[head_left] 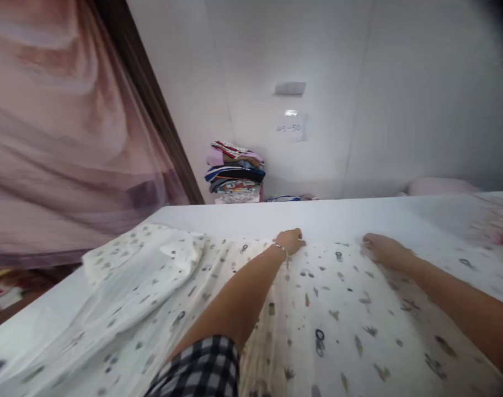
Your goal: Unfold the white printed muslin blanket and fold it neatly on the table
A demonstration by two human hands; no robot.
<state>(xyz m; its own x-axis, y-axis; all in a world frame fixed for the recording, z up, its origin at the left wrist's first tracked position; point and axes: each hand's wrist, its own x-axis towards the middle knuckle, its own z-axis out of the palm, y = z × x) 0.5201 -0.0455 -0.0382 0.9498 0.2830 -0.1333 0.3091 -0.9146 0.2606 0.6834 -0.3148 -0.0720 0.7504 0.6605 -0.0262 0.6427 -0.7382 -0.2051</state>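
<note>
A thin white cloth with a small print of leaves, rainbows and other shapes lies spread over the white table. My left hand, with a bracelet at the wrist, is closed on the cloth's far edge near the middle. Farther right, my right hand is closed on the same far edge, a little blurred. Between the two hands the cloth lies fairly flat, with fine creases under my left forearm. On the left, part of the cloth is bunched and folded over. My forearms hide some of the print.
The white table ends near a pale wall. A pile of folded fabrics stands behind the table's far edge. A pink curtain hangs at the left. A paper marked "45-50" is on the wall.
</note>
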